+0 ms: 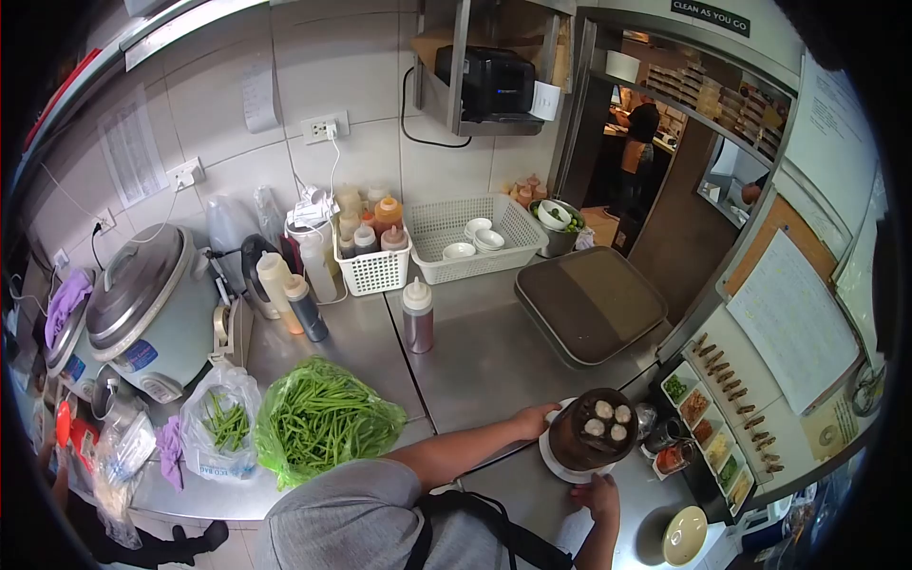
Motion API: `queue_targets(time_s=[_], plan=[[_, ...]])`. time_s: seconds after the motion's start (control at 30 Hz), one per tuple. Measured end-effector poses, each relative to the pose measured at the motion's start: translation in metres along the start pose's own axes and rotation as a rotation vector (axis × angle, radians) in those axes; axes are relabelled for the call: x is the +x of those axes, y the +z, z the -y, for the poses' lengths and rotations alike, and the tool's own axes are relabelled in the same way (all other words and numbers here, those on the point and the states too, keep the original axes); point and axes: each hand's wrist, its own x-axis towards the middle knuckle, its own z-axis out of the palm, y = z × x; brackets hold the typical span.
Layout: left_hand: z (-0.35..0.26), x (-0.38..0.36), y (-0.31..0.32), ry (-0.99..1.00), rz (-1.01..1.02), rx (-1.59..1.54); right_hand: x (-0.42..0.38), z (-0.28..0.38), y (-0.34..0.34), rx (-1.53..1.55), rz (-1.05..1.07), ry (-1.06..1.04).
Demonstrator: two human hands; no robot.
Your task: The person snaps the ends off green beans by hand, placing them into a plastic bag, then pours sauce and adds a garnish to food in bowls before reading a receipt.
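A dark brown round vessel point(575, 446) stands on a white plate point(562, 464), with several pale round pieces point(605, 419) on its dark top. My left hand point(535, 423) grips the plate's far-left rim, close beside the vessel. At the near rim, my right hand point(598, 498) has its fingers closed on the same plate; the fingertips are partly hidden beneath it. Just right of the vessel are small jars point(665, 435) and a black tray of toppings point(708, 427). A cream bowl point(684, 534) lies near my right forearm.
A large brown tray point(591, 304) rests behind the plate. A squeeze bottle point(418, 316), a white bottle basket point(375, 271) and a basket with small bowls point(484, 237) stand farther back. Leftward are bagged green beans point(328, 418) and a large rice cooker point(147, 304). Another person stands beyond the opening.
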Motion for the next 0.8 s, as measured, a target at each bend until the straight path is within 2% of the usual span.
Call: queue_targets(time_s=[0.03, 0.1, 0.13, 0.17, 0.2, 0.23, 0.27, 0.3, 0.33, 0.37, 0.4, 0.43, 0.47, 0.6, 0.63, 0.67, 0.7, 0.8], plan=[[0.006, -0.001, -0.002, 0.033, -0.027, 0.014, 0.003, 0.004, 0.004, 0.037, 0.049, -0.01], [0.021, -0.001, -0.012, -0.131, -0.044, 0.065, 0.008, 0.004, 0.009, 0.131, 0.121, -0.011], [0.006, -0.012, -0.031, -0.168, -0.04, -0.006, 0.006, 0.01, 0.019, 0.144, 0.131, -0.026], [0.046, -0.003, -0.025, -0.031, -0.109, -0.064, 0.011, 0.009, 0.025, 0.173, 0.121, -0.036], [0.078, 0.003, -0.026, -0.03, -0.144, -0.048, 0.017, 0.014, 0.03, 0.095, 0.178, -0.021], [0.067, -0.005, -0.043, -0.081, -0.135, -0.107, 0.023, 0.018, 0.035, 0.016, 0.235, -0.011], [0.061, -0.01, -0.055, -0.154, -0.244, -0.004, 0.025, 0.027, 0.04, -0.036, 0.284, -0.009], [0.037, -0.018, -0.069, -0.089, -0.302, -0.085, 0.022, 0.033, 0.046, 0.007, 0.268, -0.009], [0.063, -0.011, -0.076, -0.2, -0.278, -0.16, 0.017, 0.044, 0.046, 0.08, 0.357, -0.081], [0.069, -0.009, -0.081, -0.177, -0.355, -0.147, 0.039, 0.037, 0.036, -0.049, 0.407, -0.208], [0.049, -0.013, -0.092, -0.283, -0.355, -0.195, 0.033, 0.052, 0.03, 0.108, 0.382, -0.188], [0.026, -0.017, -0.105, -0.394, -0.367, -0.239, 0.037, 0.063, 0.014, 0.104, 0.358, -0.289], [0.029, -0.016, -0.113, -0.414, -0.37, -0.255, 0.042, 0.074, -0.003, 0.092, 0.339, -0.393], [0.032, -0.008, -0.129, -0.494, -0.43, -0.318, 0.048, 0.129, -0.089, 0.07, -0.198, -0.504], [0.03, -0.007, -0.13, -0.515, -0.45, -0.332, 0.052, 0.138, -0.111, 0.19, -0.324, -0.495], [0.025, -0.007, -0.129, -0.539, -0.456, -0.327, 0.056, 0.149, -0.138, 0.176, -0.433, -0.473], [0.024, -0.006, -0.128, -0.531, -0.478, -0.334, 0.077, 0.145, -0.169, 0.196, -0.573, -0.541], [0.026, -0.003, -0.126, -0.512, -0.529, -0.355, 0.109, 0.144, -0.247, -0.138, -0.973, -0.643]])
